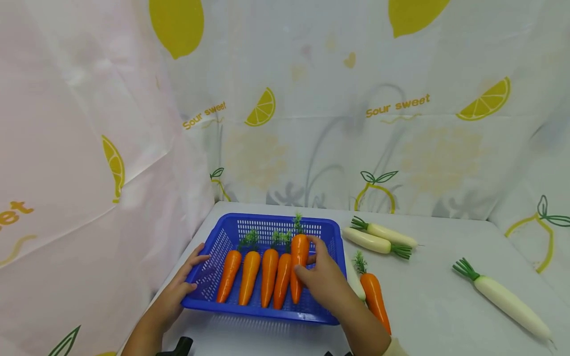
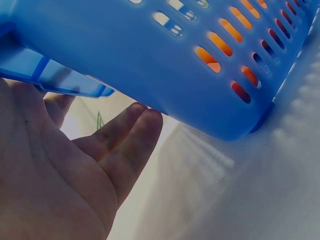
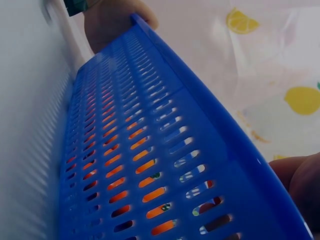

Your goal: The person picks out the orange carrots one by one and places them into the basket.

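A blue plastic basket (image 1: 262, 310) with slotted walls holds several orange carrots (image 1: 249, 277) with green leafy tops, laid side by side. My left hand (image 1: 171, 291) grips the basket's left rim. In the left wrist view, fingertips of the left hand (image 2: 75, 155) touch the basket wall (image 2: 150, 65) from outside. Inside the basket's right end, my right hand (image 1: 325, 274) pinches the rightmost carrot (image 1: 299, 257) between thumb and fingers. Only part of the right hand (image 3: 300, 182) shows beyond the basket rim in the right wrist view; its carrot is hidden there.
Just right of the basket lie another carrot (image 1: 375, 299) and a white radish (image 1: 355, 282), partly hidden by the right arm. Two white radishes (image 1: 367, 241) lie behind them, and one radish (image 1: 512, 304) lies far right on the white table (image 1: 436, 287). Lemon-print curtains surround the table.
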{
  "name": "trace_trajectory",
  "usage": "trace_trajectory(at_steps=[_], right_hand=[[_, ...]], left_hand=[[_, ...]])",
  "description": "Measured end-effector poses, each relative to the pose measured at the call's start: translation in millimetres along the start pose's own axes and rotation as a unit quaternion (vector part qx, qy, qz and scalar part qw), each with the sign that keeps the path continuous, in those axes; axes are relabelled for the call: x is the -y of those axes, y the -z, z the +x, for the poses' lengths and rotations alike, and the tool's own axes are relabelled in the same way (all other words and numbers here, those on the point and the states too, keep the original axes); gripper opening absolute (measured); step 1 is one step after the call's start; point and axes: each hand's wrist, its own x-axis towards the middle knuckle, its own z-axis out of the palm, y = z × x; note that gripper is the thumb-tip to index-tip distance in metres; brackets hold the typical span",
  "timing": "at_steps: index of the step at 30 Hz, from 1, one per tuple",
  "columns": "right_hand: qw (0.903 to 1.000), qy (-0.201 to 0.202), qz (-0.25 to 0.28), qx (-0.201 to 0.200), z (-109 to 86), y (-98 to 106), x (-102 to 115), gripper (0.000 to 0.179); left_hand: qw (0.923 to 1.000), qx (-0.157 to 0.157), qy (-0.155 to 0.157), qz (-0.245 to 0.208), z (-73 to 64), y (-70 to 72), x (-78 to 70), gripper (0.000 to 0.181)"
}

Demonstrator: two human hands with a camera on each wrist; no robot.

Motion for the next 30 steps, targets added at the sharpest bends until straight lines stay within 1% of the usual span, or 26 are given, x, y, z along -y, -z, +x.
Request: trace_trajectory(at_steps=[6,14,19,23,25,30], right_hand=[[0.9999,0.010,0.002,0.002,-0.9,0.0,0.0,0.078],[0.9987,0.015,0.048,0.011,-2.3,-0.2,-3.0,0.074],[0.9989,0.007,0.046,0.005,-3.4,-0.2,-3.5,0.073],[0.9986,0.015,0.051,-0.001,-3.9,0.6,-3.1,0.072],[0.9979,0.018,0.062,-0.003,-3.9,1.2,-2.6,0.069],[0.9946,0.018,0.102,-0.009,-5.1,2.6,-1.7,0.059]], left_hand=[[1.0000,0.000,0.000,-0.002,0.4,0.2,0.0,0.073],[0.9997,0.012,-0.019,-0.005,-0.8,0.9,1.0,0.071],[0.9997,0.011,-0.021,-0.003,-0.7,0.7,1.8,0.071],[0.9995,0.013,-0.029,-0.001,-0.1,0.7,2.1,0.071],[0.9993,0.016,-0.033,-0.003,-0.1,1.0,2.3,0.070],[0.9992,0.019,-0.033,-0.009,0.2,2.1,3.2,0.071]])
